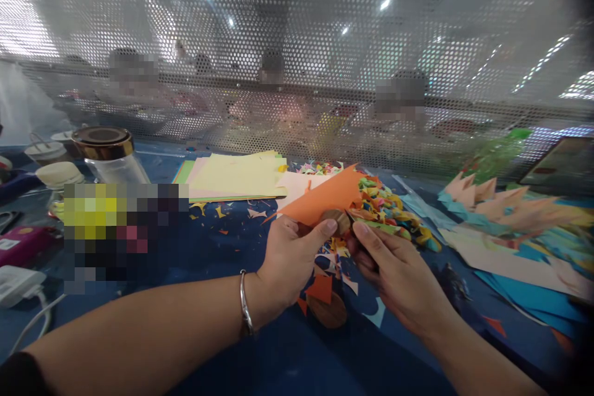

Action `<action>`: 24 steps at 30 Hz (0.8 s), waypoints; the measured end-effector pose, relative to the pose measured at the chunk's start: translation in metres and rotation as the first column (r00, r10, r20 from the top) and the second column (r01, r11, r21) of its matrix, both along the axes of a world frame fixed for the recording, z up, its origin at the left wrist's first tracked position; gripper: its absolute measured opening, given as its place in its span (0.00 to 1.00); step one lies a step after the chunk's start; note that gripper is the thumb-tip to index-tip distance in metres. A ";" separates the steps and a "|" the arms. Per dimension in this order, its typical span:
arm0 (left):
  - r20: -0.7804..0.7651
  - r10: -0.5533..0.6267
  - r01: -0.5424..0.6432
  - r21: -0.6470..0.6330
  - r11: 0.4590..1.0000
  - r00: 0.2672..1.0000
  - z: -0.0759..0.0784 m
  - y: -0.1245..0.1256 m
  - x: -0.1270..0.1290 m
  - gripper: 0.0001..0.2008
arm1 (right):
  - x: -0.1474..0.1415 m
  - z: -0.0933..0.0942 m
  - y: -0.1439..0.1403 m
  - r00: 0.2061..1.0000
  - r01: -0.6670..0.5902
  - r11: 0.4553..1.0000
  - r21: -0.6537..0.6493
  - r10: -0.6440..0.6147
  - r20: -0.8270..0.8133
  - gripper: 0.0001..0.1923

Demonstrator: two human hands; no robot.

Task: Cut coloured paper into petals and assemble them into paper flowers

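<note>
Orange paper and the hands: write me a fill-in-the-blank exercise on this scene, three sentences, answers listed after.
1. The left hand pinches a sheet of paper coloured ____.
2. The bangle sits on the ____ wrist.
3. The jar at the far left has a lid coloured ____.

Missing words: orange; left; gold

The right hand meets the same sheet from the other side, over the blue table.

A perforated metal screen [297, 43] stands along the far edge of the blue table [288, 359]. Behind the screen, blurred people sit at another long bench. Above the screen, small ceiling lights [385, 4] glare white through its holes.
</note>
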State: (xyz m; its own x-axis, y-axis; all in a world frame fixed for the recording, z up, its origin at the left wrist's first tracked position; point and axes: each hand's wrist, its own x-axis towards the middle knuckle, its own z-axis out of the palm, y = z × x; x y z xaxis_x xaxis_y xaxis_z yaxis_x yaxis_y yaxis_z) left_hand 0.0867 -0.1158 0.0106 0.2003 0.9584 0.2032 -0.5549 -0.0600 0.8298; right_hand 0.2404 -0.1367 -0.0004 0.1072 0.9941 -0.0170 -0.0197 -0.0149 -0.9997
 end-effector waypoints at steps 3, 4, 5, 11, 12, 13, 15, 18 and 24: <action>-0.004 -0.003 0.003 -0.007 1.000 1.000 0.000 0.000 -0.001 0.10 | 0.002 -0.002 0.000 0.999 -0.021 1.000 0.023 0.020 0.027 0.32; -0.004 -0.003 0.003 -0.013 1.000 1.000 0.000 0.001 -0.001 0.10 | 0.002 -0.003 0.000 0.999 -0.029 0.999 0.029 0.028 0.037 0.32; -0.005 -0.003 0.003 -0.019 1.000 1.000 0.000 0.001 -0.001 0.10 | 0.003 -0.003 0.001 0.998 -0.037 0.999 0.034 0.035 0.049 0.31; -0.011 -0.010 0.010 -0.003 1.000 1.000 0.001 0.004 -0.002 0.06 | 0.007 0.002 0.002 0.988 -0.078 0.996 0.039 0.072 0.139 0.34; -0.013 -0.007 0.007 -0.001 1.000 1.000 0.001 0.004 -0.003 0.07 | 0.008 0.003 0.002 0.985 -0.083 0.995 0.047 0.075 0.155 0.34; -0.015 -0.006 0.006 0.000 1.000 1.000 0.001 0.004 -0.003 0.08 | 0.009 0.004 0.002 0.982 -0.087 0.995 0.053 0.077 0.174 0.34; -0.020 -0.006 0.007 0.007 1.000 1.000 0.000 0.006 -0.004 0.10 | 0.011 0.005 0.002 0.973 -0.093 0.994 0.052 0.080 0.216 0.34; -0.021 -0.020 0.020 0.012 1.000 1.000 -0.002 0.008 -0.004 0.13 | 0.012 0.007 0.002 0.965 -0.102 0.994 0.046 0.088 0.248 0.34; 0.054 -0.028 0.029 -0.020 0.999 0.998 -0.004 0.007 -0.002 0.20 | 0.011 0.008 0.003 0.967 -0.109 0.993 0.046 0.095 0.237 0.34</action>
State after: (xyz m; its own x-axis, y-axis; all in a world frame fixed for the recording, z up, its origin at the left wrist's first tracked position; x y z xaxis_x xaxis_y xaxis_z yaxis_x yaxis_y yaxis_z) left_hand 0.0851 -0.1086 0.0062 0.2168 0.9567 0.1944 -0.5996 -0.0266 0.7999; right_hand 0.2513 -0.1340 0.0075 -0.0010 0.9985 0.0548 0.2137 0.0537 -0.9754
